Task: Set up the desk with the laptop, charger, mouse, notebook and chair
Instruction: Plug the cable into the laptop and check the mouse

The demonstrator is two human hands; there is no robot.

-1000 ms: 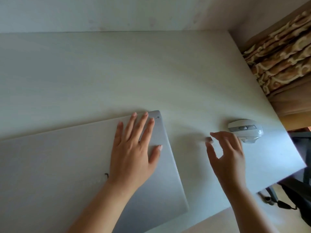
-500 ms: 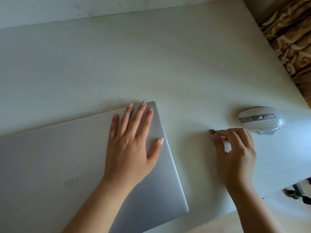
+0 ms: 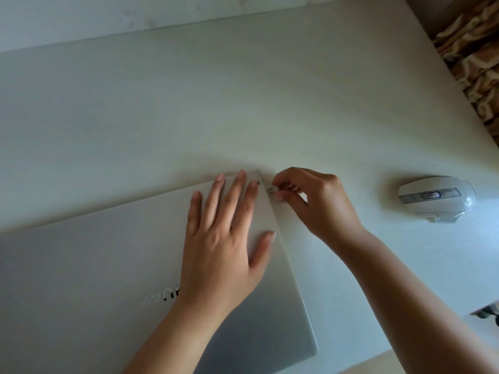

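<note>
A closed silver laptop [image 3: 94, 265] lies flat on the pale desk [image 3: 243, 103], at the lower left. My left hand [image 3: 224, 247] rests palm down on its lid near the far right corner, fingers spread. My right hand [image 3: 310, 203] pinches a small USB receiver [image 3: 270, 189] between thumb and fingers, its metal plug right at the laptop's right edge near the far corner. A white and grey mouse [image 3: 437, 198] sits on the desk to the right, apart from both hands.
A wall runs along the desk's far edge. A patterned brown curtain [image 3: 475, 58] hangs beyond the desk's right edge. The floor shows past the desk's near right corner, with a dark chair part [image 3: 488, 311] there.
My right hand has moved left from beside the mouse to the laptop's right edge, carrying the small receiver. My left hand has stayed on the lid. The view has shifted.
</note>
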